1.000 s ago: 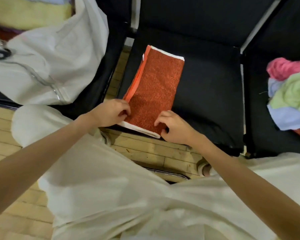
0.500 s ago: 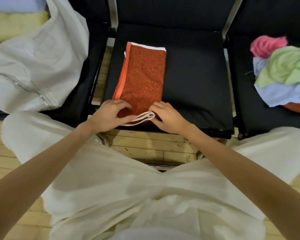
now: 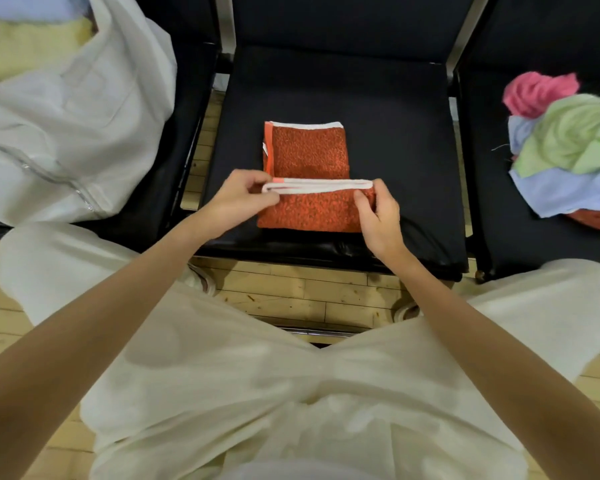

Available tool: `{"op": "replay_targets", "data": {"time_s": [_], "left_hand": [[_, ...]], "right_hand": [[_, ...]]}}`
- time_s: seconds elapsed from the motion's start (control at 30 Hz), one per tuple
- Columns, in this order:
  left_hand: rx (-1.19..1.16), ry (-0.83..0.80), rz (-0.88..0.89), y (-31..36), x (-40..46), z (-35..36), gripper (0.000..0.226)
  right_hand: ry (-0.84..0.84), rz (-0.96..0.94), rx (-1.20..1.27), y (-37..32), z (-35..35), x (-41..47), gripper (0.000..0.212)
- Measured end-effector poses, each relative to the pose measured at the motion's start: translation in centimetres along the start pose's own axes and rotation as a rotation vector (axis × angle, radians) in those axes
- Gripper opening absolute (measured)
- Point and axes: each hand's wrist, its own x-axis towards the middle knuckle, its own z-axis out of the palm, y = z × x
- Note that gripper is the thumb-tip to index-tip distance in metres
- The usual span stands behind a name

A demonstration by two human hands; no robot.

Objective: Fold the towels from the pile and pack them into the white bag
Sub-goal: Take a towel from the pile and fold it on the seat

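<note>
Rust-orange towel (image 3: 309,157) with white hems lies on the middle black chair seat (image 3: 395,109), its near end doubled over toward 12 o'clock. Left hand (image 3: 238,197) pinches the hem's left corner; right hand (image 3: 378,216) pinches the right corner. White bag (image 3: 73,133) sits at 9 o'clock, unfolded towel pile (image 3: 568,147) at 3 o'clock.

black chairs (image 3: 395,109), wooden floor (image 3: 291,292), white trousers (image 3: 257,393)
</note>
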Motion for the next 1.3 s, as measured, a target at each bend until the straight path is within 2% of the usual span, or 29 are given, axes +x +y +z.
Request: {"op": "replay_targets", "data": {"time_s": [0.07, 0.13, 0.27, 0.37, 0.43, 0.53, 0.67, 0.73, 0.8, 0.9, 0.97, 1.0, 1.07, 1.13, 1.2, 1.3], "left_hand": [[-0.096, 0.159, -0.080, -0.2, 1.2, 0.9, 0.014], [-0.092, 0.304, -0.108, -1.0, 2.5, 2.0, 0.011], [0.243, 0.466, -0.082, -2.7, 4.2, 4.1, 0.018], [0.607, 0.532, -0.087, -3.8, 4.8, 5.2, 0.023], [0.742, 0.554, -0.097, -4.3, 4.9, 5.7, 0.024], [0.781, 0.546, -0.151, -4.6, 5.1, 6.2, 0.024], [0.687, 0.582, -0.186, -4.7, 5.5, 5.8, 0.028], [0.624, 0.597, -0.134, -4.7, 5.3, 5.3, 0.030], [0.608, 0.611, -0.021, -4.6, 4.8, 4.7, 0.031], [0.712, 0.502, 0.246, -4.5, 3.7, 3.1, 0.027], [0.692, 0.291, 0.415, -4.4, 3.2, 1.8, 0.022], [0.664, 0.155, 0.444, -4.2, 2.8, 1.3, 0.026], [0.659, -0.081, 0.379, -3.8, 2.1, 0.7, 0.044], [0.699, -0.216, 0.216, -3.8, 1.9, 0.4, 0.061], [0.685, -0.259, 0.127, -3.9, 1.9, 0.1, 0.069], [0.706, -0.222, 0.117, -3.4, 2.3, 0.2, 0.070]], "right_hand": [[0.069, 0.027, -0.061, 0.1, 0.7, 0.4, 0.019], [0.111, 0.060, -0.142, 0.3, 1.5, 1.1, 0.017], [0.125, 0.145, -0.373, 0.5, 3.1, 3.0, 0.032], [0.068, 0.212, -0.630, 0.7, 3.8, 3.8, 0.036], [0.027, 0.242, -0.697, 0.9, 4.0, 4.2, 0.036], [0.023, 0.306, -0.687, 1.1, 4.1, 4.4, 0.034], [0.066, 0.334, -0.686, 1.2, 4.4, 4.1, 0.027], [0.093, 0.323, -0.644, 1.2, 4.3, 4.2, 0.025], [0.083, 0.217, -0.596, 1.3, 3.6, 4.4, 0.029], [-0.114, -0.064, -0.582, 0.9, 2.0, 4.4, 0.034], [-0.353, -0.185, -0.537, 0.5, 0.8, 4.0, 0.038], [-0.463, -0.207, -0.535, 0.3, 0.3, 3.8, 0.041], [-0.601, -0.187, -0.603, 0.1, -0.5, 3.4, 0.048], [-0.659, -0.118, -0.680, 0.1, -1.2, 3.4, 0.057], [-0.683, -0.002, -0.680, 0.5, -1.6, 3.9, 0.069], [-0.648, 0.106, -0.598, 0.8, -1.3, 4.4, 0.076]]}}
